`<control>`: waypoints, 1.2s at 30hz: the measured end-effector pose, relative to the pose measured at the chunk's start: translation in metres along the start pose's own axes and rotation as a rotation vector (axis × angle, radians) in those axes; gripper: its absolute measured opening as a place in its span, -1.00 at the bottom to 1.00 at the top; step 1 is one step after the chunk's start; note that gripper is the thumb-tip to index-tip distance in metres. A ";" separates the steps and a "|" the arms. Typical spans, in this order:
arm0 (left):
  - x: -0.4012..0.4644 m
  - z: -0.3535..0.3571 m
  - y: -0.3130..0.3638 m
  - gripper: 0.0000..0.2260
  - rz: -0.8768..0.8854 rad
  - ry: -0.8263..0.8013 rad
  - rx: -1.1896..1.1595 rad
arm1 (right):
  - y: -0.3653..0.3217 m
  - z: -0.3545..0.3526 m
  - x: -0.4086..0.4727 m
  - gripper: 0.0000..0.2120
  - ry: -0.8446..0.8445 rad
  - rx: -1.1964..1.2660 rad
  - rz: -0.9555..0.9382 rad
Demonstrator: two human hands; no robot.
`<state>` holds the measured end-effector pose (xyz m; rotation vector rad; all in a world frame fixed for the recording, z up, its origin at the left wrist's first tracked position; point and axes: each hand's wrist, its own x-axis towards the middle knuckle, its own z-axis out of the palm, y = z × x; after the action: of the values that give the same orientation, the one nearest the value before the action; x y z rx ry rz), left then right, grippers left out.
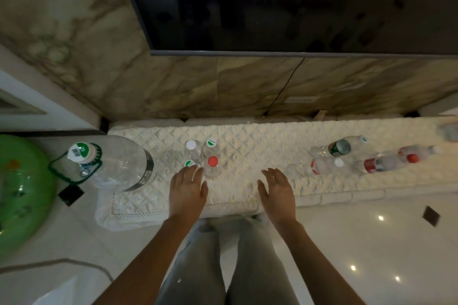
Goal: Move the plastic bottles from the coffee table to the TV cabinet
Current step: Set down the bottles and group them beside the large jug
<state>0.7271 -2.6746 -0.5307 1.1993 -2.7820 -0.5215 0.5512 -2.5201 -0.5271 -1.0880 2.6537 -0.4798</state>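
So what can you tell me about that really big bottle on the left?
The big bottle is clear plastic and looks empty. It has a wide round body with a dark band round it, a white cap with a green mark, and a green carrying handle looped at the neck. It seems to lean left over the end of the quilted cloth on the cabinet, though the wide lens may exaggerate that. It stands apart from the small bottles, and neither hand touches it.
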 end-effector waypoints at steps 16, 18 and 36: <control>0.052 0.050 0.236 -0.60 0.083 0.023 0.018 | 0.191 -0.111 0.052 -0.60 0.127 0.011 -0.058; 0.058 0.060 0.269 -0.58 0.086 0.030 0.016 | 0.218 -0.125 0.062 -0.63 0.143 0.017 -0.084; 0.105 0.198 0.377 -0.28 0.062 -0.080 0.034 | 0.386 -0.102 0.143 -0.40 -0.036 -0.033 -0.006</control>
<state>0.3546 -2.4539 -0.5988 1.1190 -2.8956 -0.5302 0.1725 -2.3415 -0.5948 -1.1041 2.6372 -0.4149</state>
